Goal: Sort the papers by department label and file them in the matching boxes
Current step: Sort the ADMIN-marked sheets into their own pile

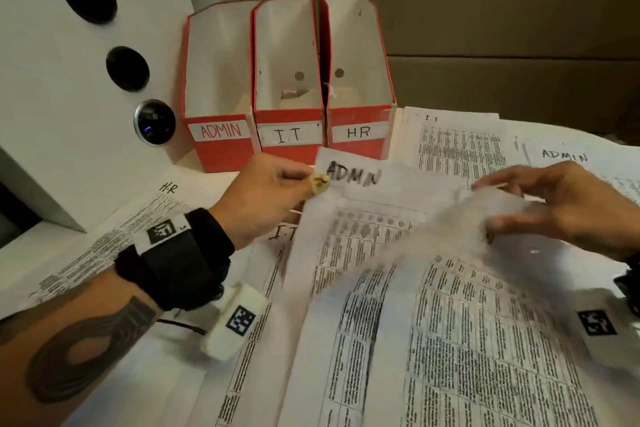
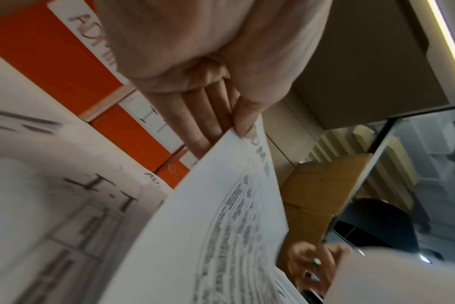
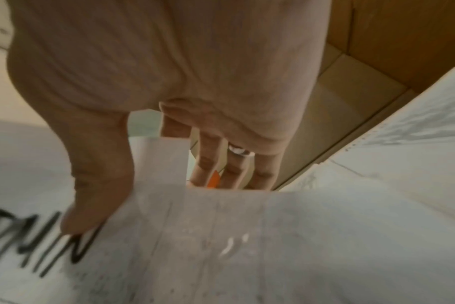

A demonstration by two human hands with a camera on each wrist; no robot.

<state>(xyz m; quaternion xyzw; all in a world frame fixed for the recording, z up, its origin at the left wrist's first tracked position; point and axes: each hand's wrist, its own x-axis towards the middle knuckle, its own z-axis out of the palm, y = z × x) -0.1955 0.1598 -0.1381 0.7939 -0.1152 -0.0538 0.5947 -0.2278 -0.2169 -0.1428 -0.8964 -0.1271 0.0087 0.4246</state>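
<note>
Three red file boxes stand at the back, labelled ADMIN (image 1: 220, 131), IT (image 1: 289, 135) and HR (image 1: 358, 132), all open at the top. A printed sheet headed ADMIN (image 1: 367, 191) is lifted in front of them. My left hand (image 1: 313, 184) pinches its top left corner, which the left wrist view shows between thumb and fingers (image 2: 243, 125) on the sheet (image 2: 221, 205). My right hand (image 1: 498, 208) holds the sheet's blurred upper right part. The right wrist view shows its thumb (image 3: 91, 205) on top by the letters "DMIN" and the other fingers behind the paper (image 3: 247, 236).
More printed sheets cover the table: an HR sheet (image 1: 104, 236) at left, an IT sheet (image 1: 282, 234) under my left hand, another IT sheet (image 1: 460, 146) and an ADMIN sheet (image 1: 568, 156) at back right. A white panel (image 1: 41, 80) with dark knobs stands left. Cardboard boxes (image 1: 485, 10) rise behind.
</note>
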